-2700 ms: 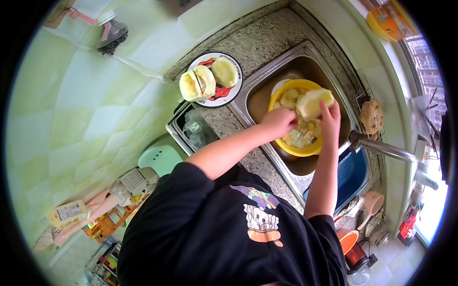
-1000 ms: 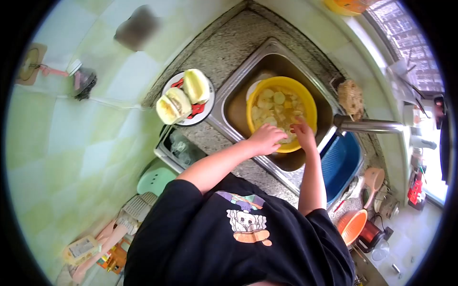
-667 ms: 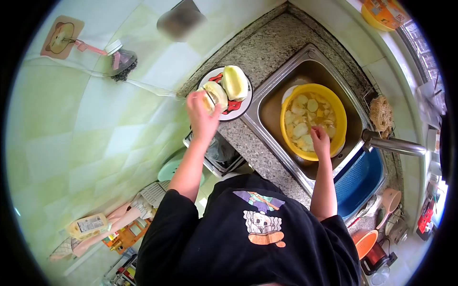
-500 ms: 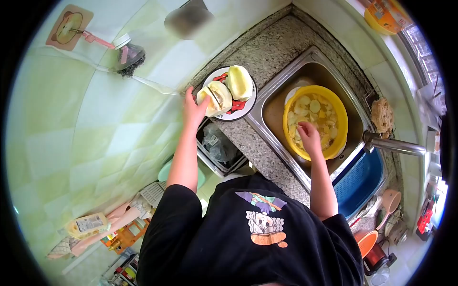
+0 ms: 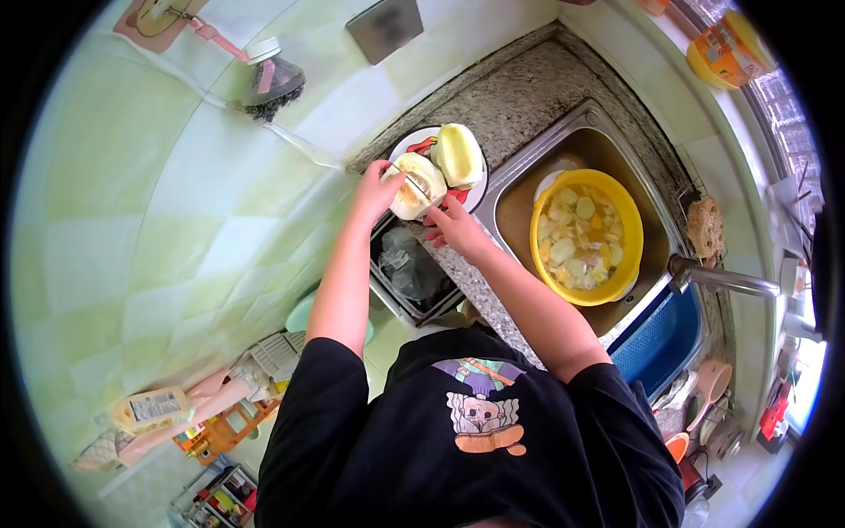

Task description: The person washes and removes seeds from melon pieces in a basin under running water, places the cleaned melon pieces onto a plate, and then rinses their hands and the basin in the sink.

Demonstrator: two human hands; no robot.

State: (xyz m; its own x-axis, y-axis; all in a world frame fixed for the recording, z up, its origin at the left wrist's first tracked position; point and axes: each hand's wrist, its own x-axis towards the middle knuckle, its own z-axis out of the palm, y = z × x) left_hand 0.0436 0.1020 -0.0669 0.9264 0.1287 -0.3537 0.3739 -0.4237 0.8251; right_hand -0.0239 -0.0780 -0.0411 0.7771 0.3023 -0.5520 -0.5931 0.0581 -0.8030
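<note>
A person in a black shirt leans over a stone surface [image 5: 528,97]. The left hand [image 5: 377,188] grips a peeled melon half [image 5: 418,187] at a plate's [image 5: 414,141] edge. The right hand [image 5: 453,224], fingers loosely open, touches it from below. 1 more half [image 5: 460,154] lies on the plate beside a yellow bowl [image 5: 629,220].

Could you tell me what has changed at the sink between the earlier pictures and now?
Both hands left the yellow bowl in the sink. The left hand now grips a melon piece on the plate, and the right hand has come beside it. The bowl and the other melon half stayed put.
</note>
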